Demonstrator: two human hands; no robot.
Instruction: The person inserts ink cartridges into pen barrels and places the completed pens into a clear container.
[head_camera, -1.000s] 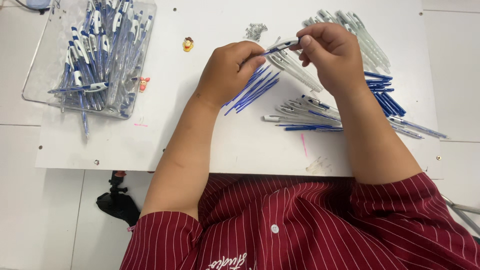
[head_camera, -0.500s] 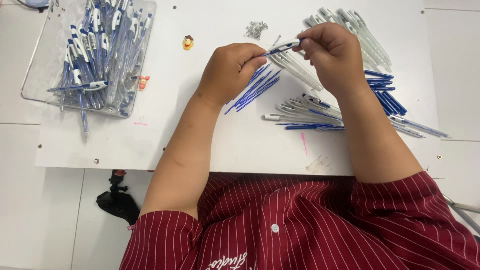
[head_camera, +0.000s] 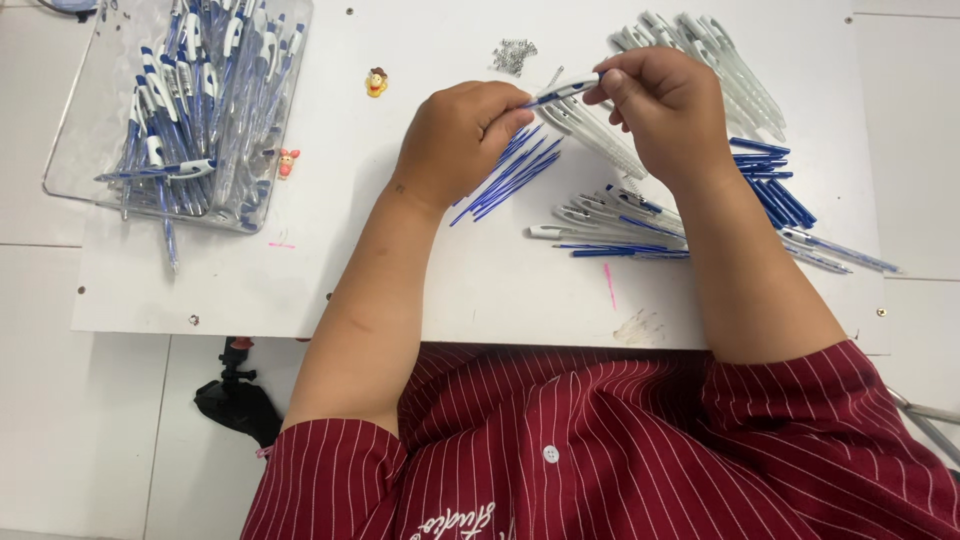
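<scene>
Upper centre of the frame: one blue-and-white pen (head_camera: 562, 92), held level, pinched at either end by the left hand (head_camera: 462, 135) and the right hand (head_camera: 668, 105); one clear tray (head_camera: 70, 150) of pens, upper left.

Small delta only. Left hand (head_camera: 460, 135) has closed up on the right hand (head_camera: 665, 110): fingertips now sit right at the blue end of the white-and-blue pen (head_camera: 562, 92) held between both grips. A second ago there was a bit more gap along the pen. Pen itself sits slightly flatter than before. Right hand barely shifted.
</scene>
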